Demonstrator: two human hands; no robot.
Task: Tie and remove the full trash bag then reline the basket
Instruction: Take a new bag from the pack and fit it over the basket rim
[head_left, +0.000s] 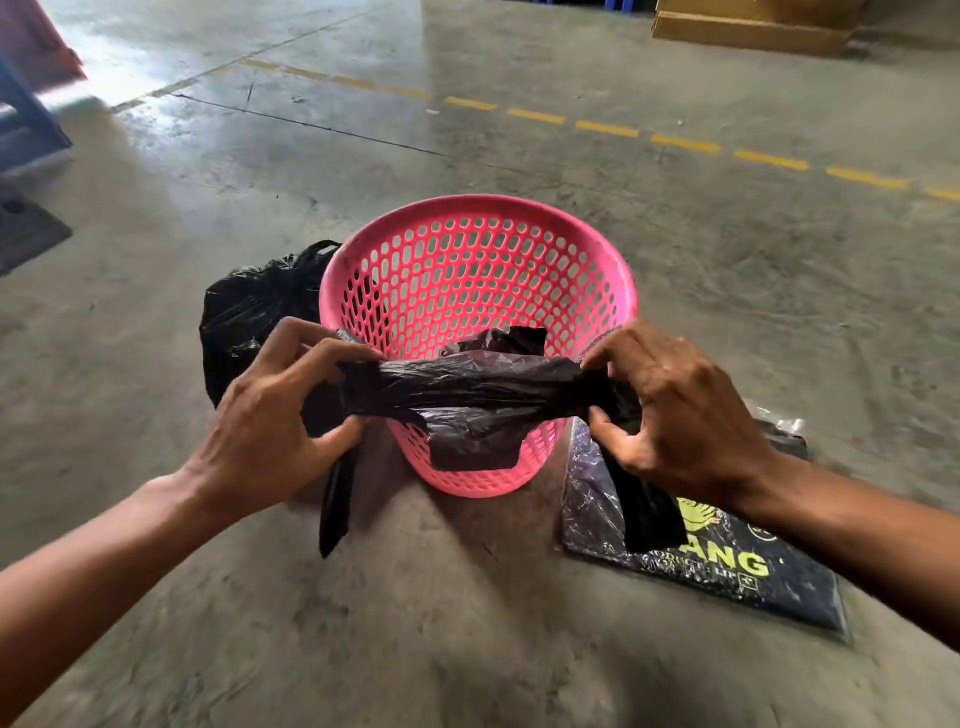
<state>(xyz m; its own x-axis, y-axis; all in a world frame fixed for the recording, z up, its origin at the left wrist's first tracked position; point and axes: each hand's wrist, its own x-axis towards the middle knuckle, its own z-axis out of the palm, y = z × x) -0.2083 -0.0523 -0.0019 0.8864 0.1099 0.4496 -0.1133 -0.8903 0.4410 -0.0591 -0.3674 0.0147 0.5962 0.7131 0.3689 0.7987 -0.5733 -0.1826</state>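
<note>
basket (478, 270): pink perforated plastic, smooth
new bag (467, 387): thin black plastic film, crinkled
full bag (249, 317): glossy black plastic
floor (467, 623): rough grey concrete, sheen far off

Pretty bright overall, daylight pouring in from the upper left, where the floor (467, 597) is blown out into white glare. The sheen fades toward the right. Soft shadows only, the darkest one under the basket (478, 218) and spreading toward the camera. Wide-angle warp is obvious: the yellow line (608, 128) bows and the forearms stretch at the corners. Left edge is smeared with blur, the hands (270, 410) slightly soft, the centre fairly sharp.
</note>
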